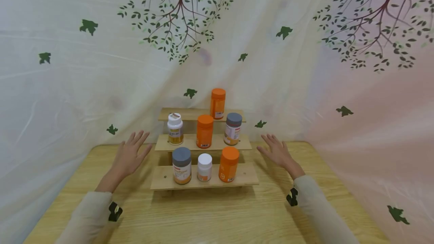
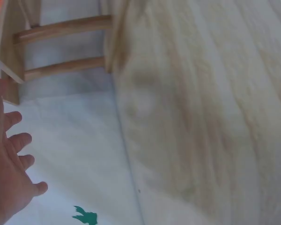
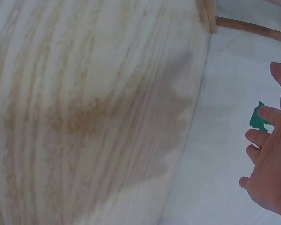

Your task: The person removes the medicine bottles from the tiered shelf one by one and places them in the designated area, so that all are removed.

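A three-step wooden rack [image 1: 159, 178] stands on the table between the two hands. Its bottom step carries a grey-capped bottle [image 1: 182, 165], a small white bottle [image 1: 205, 167] and an orange bottle [image 1: 229, 164]. On the middle step are a white-capped bottle [image 1: 175, 129], an orange bottle [image 1: 205, 131] and a grey-capped bottle [image 1: 233, 129]. One orange bottle [image 1: 218, 103] is on the top step. To the rack's left, the left hand [image 1: 130, 156] has its fingers spread and holds nothing. The right hand [image 1: 277, 153], also spread and holding nothing, is to the rack's right.
Behind the table [image 1: 217, 217] hangs a pale curtain [image 1: 135, 74] printed with branches and green leaves. It reaches down past the table's back edge and along the sides. A dark strapped device [image 1: 115, 211] sits at the left cuff, another dark device [image 1: 292, 197] at the right.
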Demonstrator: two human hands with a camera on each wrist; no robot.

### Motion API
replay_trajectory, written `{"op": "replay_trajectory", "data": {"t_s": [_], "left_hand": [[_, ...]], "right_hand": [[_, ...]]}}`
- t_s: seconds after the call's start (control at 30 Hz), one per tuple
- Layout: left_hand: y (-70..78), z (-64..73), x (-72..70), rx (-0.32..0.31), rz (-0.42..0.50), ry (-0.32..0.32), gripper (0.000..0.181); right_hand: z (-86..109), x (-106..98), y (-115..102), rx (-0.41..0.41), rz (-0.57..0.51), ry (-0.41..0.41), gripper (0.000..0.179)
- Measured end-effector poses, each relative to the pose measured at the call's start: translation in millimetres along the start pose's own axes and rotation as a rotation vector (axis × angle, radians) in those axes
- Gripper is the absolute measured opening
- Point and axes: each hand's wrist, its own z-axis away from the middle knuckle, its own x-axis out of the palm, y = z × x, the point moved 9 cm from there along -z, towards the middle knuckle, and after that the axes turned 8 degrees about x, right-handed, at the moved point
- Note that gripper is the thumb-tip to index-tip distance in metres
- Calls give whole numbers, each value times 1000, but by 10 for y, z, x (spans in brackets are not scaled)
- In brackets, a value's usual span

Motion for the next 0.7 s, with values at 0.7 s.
{"op": "replay_trajectory", "data": {"t_s": [0.7], "left_hand": [[306, -182, 46, 75, 288, -37, 67]], "right_hand": [[-319, -682, -581, -105, -205, -32, 72]]}}
